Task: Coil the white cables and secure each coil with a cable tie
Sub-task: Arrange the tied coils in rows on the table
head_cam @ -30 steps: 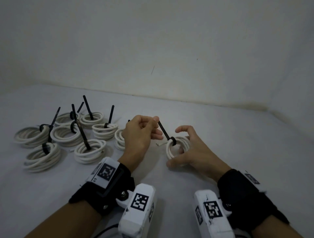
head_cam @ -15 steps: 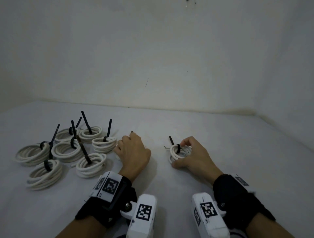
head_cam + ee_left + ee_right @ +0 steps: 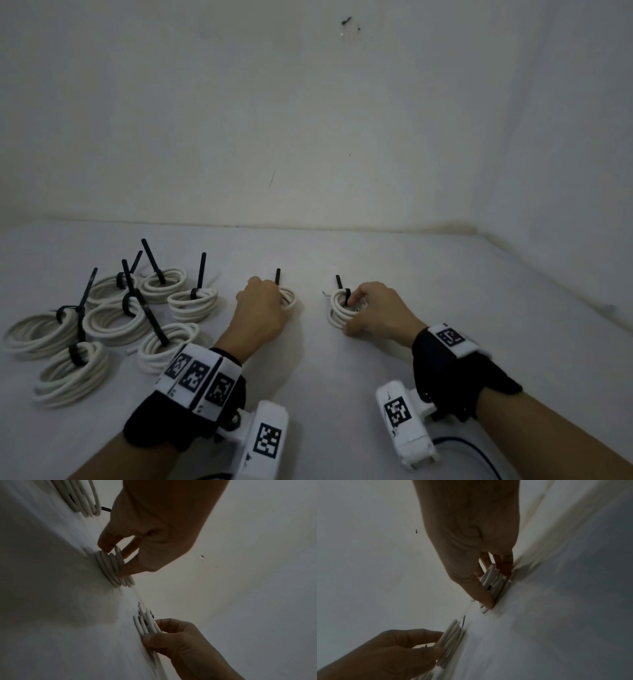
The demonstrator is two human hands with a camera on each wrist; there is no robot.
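We are pinching one tied coil (image 3: 337,310) between the right hand's (image 3: 375,308) thumb and fingers and a second coil (image 3: 288,297) in the left hand's (image 3: 263,310) fingertips, both lying on the white surface (image 3: 411,274) near 12 o'clock. The upright tie tails (stiff, black) are risking a snag on the finished pile (image 3: 102,318) crowding 9 to 10 o'clock. Room is lying open toward 2 o'clock, up to the wall edge.
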